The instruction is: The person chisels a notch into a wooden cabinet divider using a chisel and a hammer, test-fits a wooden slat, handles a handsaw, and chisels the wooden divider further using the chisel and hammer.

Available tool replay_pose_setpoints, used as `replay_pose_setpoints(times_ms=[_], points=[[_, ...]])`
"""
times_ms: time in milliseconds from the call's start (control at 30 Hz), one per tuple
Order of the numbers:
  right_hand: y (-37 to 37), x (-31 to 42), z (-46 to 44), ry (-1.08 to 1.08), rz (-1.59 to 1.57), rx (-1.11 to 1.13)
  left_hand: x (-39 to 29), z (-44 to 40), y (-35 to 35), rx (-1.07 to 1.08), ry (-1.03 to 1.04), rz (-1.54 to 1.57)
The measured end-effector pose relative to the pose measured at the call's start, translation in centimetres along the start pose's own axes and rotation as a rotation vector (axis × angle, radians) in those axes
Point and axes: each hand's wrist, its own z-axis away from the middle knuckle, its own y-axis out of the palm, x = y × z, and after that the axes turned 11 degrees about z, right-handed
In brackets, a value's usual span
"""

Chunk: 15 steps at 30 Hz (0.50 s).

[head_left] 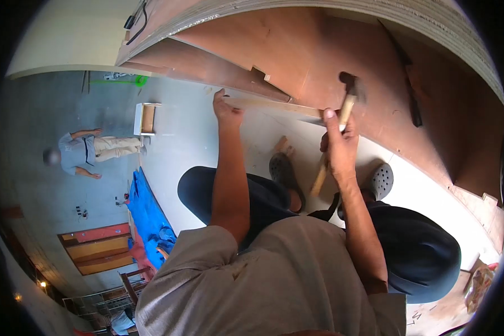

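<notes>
My right hand (340, 140) is closed around the pale wooden handle of a hammer (347, 109). The dark hammer head is raised beside the brown inner panel of a wooden cabinet (280, 47), slightly blurred. A thin grey streak shows by my right thumb; its kind is unclear. At the cabinet's lower edge, my left hand (228, 109) has bent fingers at the end of a narrow wooden strip (263, 105), apparently gripping it. The strip runs along that edge toward my right hand. Both my feet are on the pale floor below.
A dark long tool (411, 84) lies against the cabinet panel. Another person (84, 151) stands at the far left near a small white-and-wood box (147, 119). Blue sheeting (145, 201) lies on the floor, and a clear plastic bag (479, 285) sits at lower right.
</notes>
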Motion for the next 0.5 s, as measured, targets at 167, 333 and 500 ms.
replay_pose_setpoints(times_ms=[167,333,500], points=[[-4.3,-2.2,-4.2,0.152,0.101,-0.093,5.7,3.6,-1.2,-0.245,-0.182,-0.086],[-15.7,-9.7,-10.0,-0.254,0.999,-0.503,17.6,5.0,-3.4,-0.309,-0.463,0.054],[-17.0,-10.4,-8.2,-0.058,1.13,-0.482,21.3,4.5,3.7,-0.265,-0.525,0.14]])
